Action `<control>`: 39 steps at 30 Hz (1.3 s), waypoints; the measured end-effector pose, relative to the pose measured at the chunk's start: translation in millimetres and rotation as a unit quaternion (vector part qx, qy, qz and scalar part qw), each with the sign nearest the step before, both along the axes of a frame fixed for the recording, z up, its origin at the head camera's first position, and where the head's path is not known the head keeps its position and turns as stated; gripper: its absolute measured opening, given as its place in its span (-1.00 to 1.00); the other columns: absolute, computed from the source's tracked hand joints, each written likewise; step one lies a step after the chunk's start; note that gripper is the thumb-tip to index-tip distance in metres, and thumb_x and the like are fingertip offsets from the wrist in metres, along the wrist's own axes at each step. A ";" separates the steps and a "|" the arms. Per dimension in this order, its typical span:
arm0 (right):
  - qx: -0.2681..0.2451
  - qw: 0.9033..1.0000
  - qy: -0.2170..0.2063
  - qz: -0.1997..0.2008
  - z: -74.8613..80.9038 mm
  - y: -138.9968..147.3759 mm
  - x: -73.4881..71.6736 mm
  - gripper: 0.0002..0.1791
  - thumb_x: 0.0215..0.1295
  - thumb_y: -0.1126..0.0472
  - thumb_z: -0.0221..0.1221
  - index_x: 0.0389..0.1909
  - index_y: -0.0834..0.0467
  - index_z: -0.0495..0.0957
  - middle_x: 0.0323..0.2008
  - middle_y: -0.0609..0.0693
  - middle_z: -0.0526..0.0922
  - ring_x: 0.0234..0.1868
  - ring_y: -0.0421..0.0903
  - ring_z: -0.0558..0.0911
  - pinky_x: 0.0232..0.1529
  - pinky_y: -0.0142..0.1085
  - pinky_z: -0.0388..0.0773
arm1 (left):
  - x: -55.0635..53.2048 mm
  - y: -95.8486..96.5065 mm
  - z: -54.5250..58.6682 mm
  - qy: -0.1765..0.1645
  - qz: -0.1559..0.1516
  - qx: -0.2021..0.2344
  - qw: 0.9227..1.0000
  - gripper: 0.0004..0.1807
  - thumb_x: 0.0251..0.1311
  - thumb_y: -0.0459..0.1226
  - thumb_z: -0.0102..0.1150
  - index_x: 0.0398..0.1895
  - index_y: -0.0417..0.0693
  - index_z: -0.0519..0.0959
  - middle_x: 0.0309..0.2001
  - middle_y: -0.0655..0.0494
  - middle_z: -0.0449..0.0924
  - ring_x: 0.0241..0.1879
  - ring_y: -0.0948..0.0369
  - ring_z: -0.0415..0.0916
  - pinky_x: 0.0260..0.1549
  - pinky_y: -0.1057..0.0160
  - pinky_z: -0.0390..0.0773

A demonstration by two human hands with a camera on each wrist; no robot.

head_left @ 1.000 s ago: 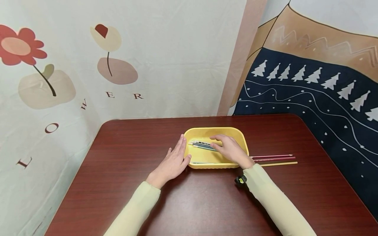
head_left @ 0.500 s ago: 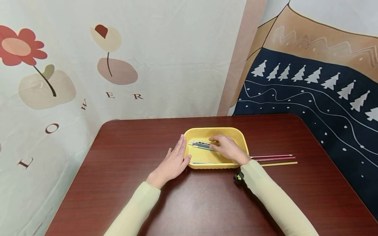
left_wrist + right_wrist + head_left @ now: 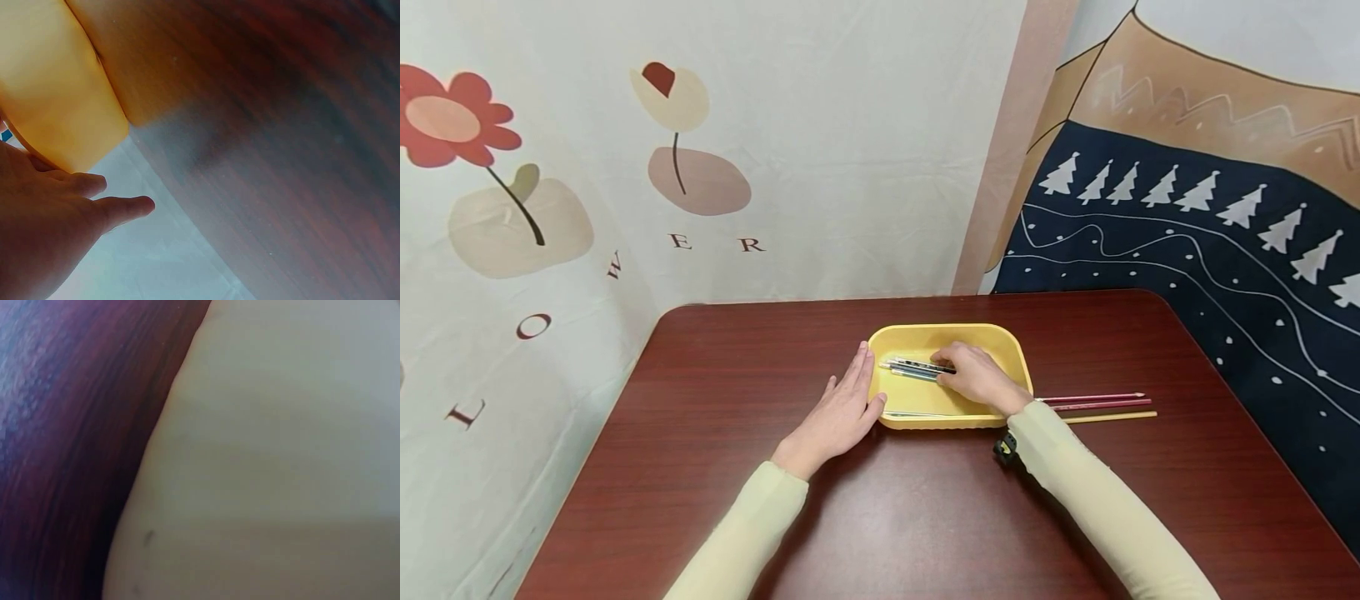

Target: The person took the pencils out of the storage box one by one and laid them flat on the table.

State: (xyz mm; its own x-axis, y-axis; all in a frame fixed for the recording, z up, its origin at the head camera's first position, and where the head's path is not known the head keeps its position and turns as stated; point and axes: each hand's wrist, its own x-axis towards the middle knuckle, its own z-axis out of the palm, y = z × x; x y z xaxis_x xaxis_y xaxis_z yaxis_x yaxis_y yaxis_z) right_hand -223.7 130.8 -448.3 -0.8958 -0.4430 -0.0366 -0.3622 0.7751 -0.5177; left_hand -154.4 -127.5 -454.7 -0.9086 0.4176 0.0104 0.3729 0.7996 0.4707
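A yellow plastic basket (image 3: 917, 402) stands on the table. Inside lie several slim pencils (image 3: 910, 369), dark blue-grey and black, bunched together. My right hand (image 3: 979, 377) reaches in over the right side and pinches the near ends of this bunch between thumb and fingers; those ends are partly hidden. My left hand (image 3: 838, 408) lies with straight fingers against the outside of the left wall. In the left wrist view, that hand (image 3: 56, 212) appears beside the yellow wall (image 3: 69, 100). Another thin light pencil (image 3: 917, 414) lies along the basket's near side.
To the right of the basket, two magenta pencils (image 3: 1097, 400) and a yellow one (image 3: 1112, 417) lie on the dark red-brown table (image 3: 737, 358). The right wrist view shows mostly a pale sleeve (image 3: 269, 450). Printed cloth (image 3: 850, 167) hangs behind.
My right hand has shifted slightly left and its thumb and fingers have closed on the pencil bunch. The left hand stays against the basket.
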 end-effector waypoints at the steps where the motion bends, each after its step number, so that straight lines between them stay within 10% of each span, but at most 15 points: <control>1: 0.002 1.000 0.002 0.001 -0.5 -0.2 -0.3 -0.65 0.30 0.30 0.34 0.10 0.27 0.70 -0.05 0.09 0.70 -0.02 0.00 0.62 0.11 -0.03 0.52 | 0.1 0.0 0.2 0.001 -0.001 0.000 1.000 -0.18 0.62 0.00 -0.22 0.66 -0.29 -0.22 0.69 -0.05 -0.43 0.63 0.03 -0.12 0.42 -0.36 0.07; 11: 0.004 1.000 0.016 0.020 -0.5 -2.1 -2.1 -0.82 0.24 0.36 0.32 -0.16 0.18 0.76 -0.35 -0.07 0.65 -0.26 -0.10 0.54 -0.17 -0.18 0.48 | -0.1 -0.2 0.4 0.005 -0.006 -0.004 1.000 -0.19 0.62 -0.01 -0.23 0.65 -0.31 -0.21 0.68 -0.05 -0.44 0.62 0.00 -0.12 0.41 -0.39 0.07; 39: -0.017 1.000 0.027 -0.003 -2.3 0.2 0.1 -0.89 0.31 0.36 0.29 -0.23 0.15 0.77 -0.33 -0.08 0.67 -0.26 -0.13 0.56 -0.14 -0.18 0.50 | -0.8 0.5 0.4 -0.002 0.000 -0.002 1.000 -0.18 0.62 0.01 -0.24 0.66 -0.27 -0.25 0.68 0.01 -0.48 0.63 0.04 -0.17 0.43 -0.37 0.04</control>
State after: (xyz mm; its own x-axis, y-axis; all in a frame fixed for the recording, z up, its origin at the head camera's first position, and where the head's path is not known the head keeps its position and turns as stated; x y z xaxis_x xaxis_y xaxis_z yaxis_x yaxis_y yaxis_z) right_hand -223.6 131.0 -450.6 -0.8985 -0.4383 0.0257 -0.3857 0.7599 -0.5233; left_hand -155.2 -127.0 -454.3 -0.9085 0.4178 0.0044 0.3709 0.8016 0.4688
